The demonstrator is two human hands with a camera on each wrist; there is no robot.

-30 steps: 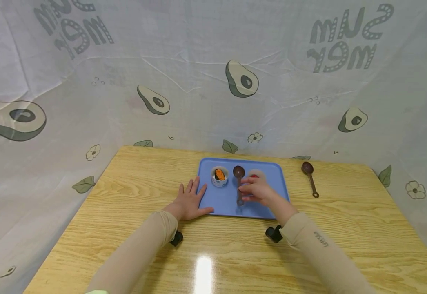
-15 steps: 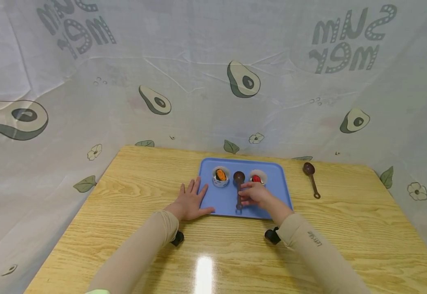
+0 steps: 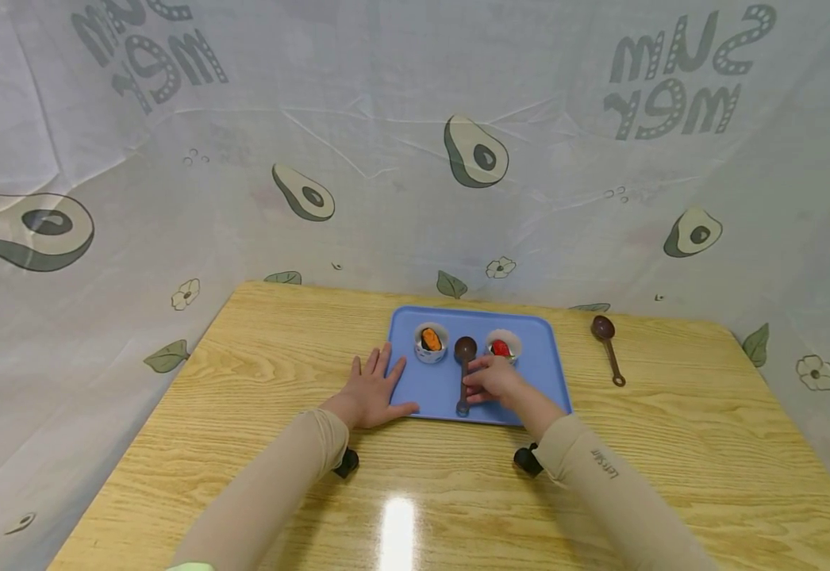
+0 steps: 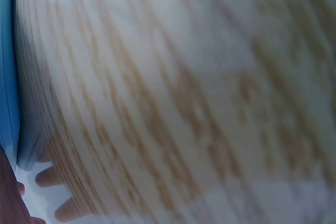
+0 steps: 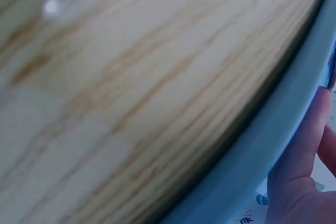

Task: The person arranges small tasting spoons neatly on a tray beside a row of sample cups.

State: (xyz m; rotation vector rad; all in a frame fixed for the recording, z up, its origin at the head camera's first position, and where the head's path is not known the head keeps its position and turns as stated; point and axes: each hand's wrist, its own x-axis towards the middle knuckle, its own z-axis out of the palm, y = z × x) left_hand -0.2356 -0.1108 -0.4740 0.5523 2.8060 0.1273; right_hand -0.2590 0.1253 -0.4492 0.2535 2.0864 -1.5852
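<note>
A blue tray [image 3: 425, 395] lies on the wooden table. My right hand [image 3: 495, 381] pinches the handle of a brown measuring spoon [image 3: 466, 350], which lies lengthwise at the tray's middle, bowl away from me. At the tray's lower left corner rests my left hand [image 3: 372, 396], fingers spread, thumb along the near edge. Left of the spoon stands a small paper cup [image 3: 428, 357] with an orange-topped sushi piece [image 3: 431, 339]. Another cup [image 3: 515, 339], holding a red-topped piece [image 3: 501, 348], stands to its right, partly behind my right hand. The right wrist view shows the thumb beside the tray rim [image 5: 252, 140].
A second brown measuring spoon [image 3: 604, 328] lies on the table [image 3: 679, 412] right of the tray. White printed cloth [image 3: 386, 230] hangs behind the table and along its sides. The left wrist view shows mostly wood grain, with the tray edge [image 4: 8, 77] at left.
My right hand has drawn the spoon a little toward me, its handle end nearing the tray's front edge. The red-topped piece has come out from behind the hand. My left hand stays put.
</note>
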